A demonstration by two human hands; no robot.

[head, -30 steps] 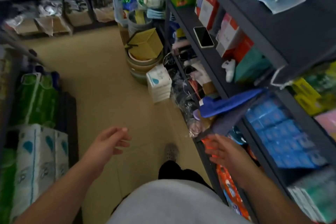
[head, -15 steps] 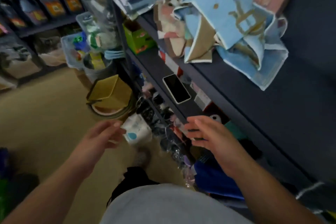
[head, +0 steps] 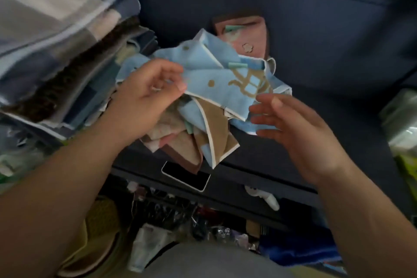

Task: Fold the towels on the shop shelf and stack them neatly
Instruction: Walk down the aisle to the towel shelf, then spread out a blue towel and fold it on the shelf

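Observation:
A crumpled heap of small towels lies on the dark shelf [head: 327, 56]. On top is a light blue towel [head: 216, 83] with a tan pattern and white trim. My left hand [head: 146, 95] pinches the left edge of this blue towel between thumb and fingers. My right hand [head: 291, 124] hovers open just right of the heap, fingers spread, close to the towel's lower right corner. A tan and blue towel [head: 214, 133] and a pink and brown one [head: 176, 142] hang over the shelf's front edge. A pink towel [head: 246, 38] lies behind the heap.
A tall stack of folded grey, beige and brown towels [head: 56, 40] fills the shelf's left side. A phone [head: 187, 176] lies on the lower shelf under the heap. Bagged goods [head: 404, 124] sit at the right, packaged items below.
The view swung up from the aisle floor to the towel shelf. Both hands rose to the heap, and my left hand took hold of the blue towel.

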